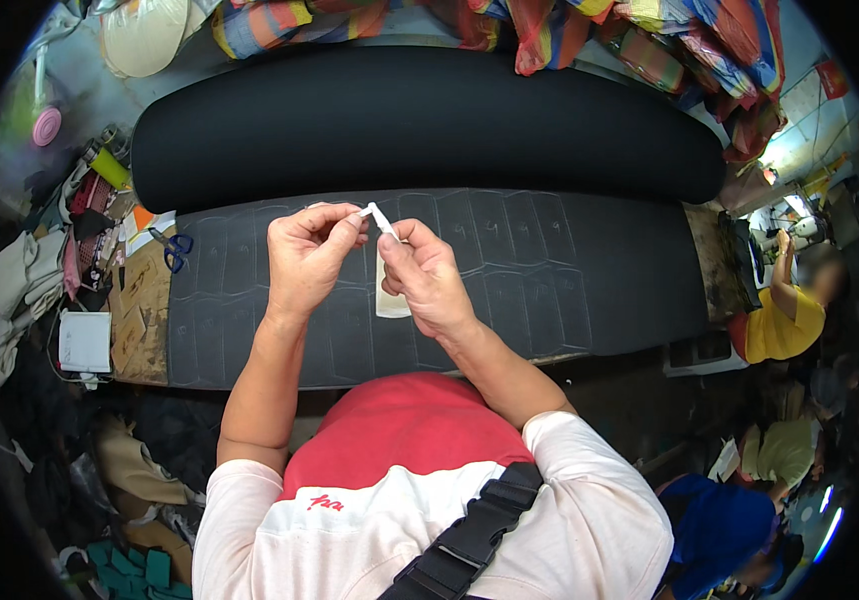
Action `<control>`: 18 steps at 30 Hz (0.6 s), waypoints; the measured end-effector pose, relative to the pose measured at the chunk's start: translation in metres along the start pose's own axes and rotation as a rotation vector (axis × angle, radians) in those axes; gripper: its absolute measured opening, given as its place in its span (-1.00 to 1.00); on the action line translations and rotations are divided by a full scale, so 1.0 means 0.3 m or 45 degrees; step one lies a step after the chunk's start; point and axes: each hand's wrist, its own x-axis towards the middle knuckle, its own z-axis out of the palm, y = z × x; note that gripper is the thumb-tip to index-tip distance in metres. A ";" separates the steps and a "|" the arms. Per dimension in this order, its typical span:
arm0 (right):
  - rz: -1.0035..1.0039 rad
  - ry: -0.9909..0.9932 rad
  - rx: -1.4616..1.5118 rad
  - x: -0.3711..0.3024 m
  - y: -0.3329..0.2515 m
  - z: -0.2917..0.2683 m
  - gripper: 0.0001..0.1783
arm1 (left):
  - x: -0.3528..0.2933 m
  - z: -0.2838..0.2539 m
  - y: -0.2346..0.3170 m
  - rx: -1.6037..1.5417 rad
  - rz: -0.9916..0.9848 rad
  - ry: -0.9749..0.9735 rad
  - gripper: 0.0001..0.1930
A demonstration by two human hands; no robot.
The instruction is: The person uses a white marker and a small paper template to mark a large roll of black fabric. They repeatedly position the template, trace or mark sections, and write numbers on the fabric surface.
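Above the black sheet (639, 270), my right hand (427, 278) is closed round a slim white stick (382, 220), which looks like a marking pen or chalk. My left hand (311, 252) pinches at the stick's upper end, where a small white piece juts sideways toward my left fingertips. Whether that piece is a separate part I cannot tell. A pale cream template (393, 304) lies on the sheet beneath my right hand, partly hidden by it. Rows of white chalk outlines with marks inside cover much of the sheet.
A thick black roll (419, 130) lies along the table's far side. Blue-handled scissors (178, 252) rest at the left, near a white box (84, 341). Colourful striped bags (549, 30) hang over the back. A person in yellow (787, 320) sits at the right.
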 end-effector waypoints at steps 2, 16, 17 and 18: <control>-0.105 0.009 -0.115 0.034 0.027 0.029 -0.72 | 0.001 -0.043 -0.002 0.050 -0.036 0.025 -0.89; 0.087 0.126 0.066 0.216 0.275 0.268 -0.75 | 0.093 -0.461 -0.111 0.174 -0.158 0.003 -0.88; 0.070 0.089 0.096 0.226 0.297 0.285 -0.70 | 0.098 -0.490 -0.124 0.177 -0.174 -0.013 -0.88; 0.070 0.099 0.103 0.236 0.316 0.300 -0.72 | 0.103 -0.515 -0.138 0.144 -0.176 -0.018 -0.88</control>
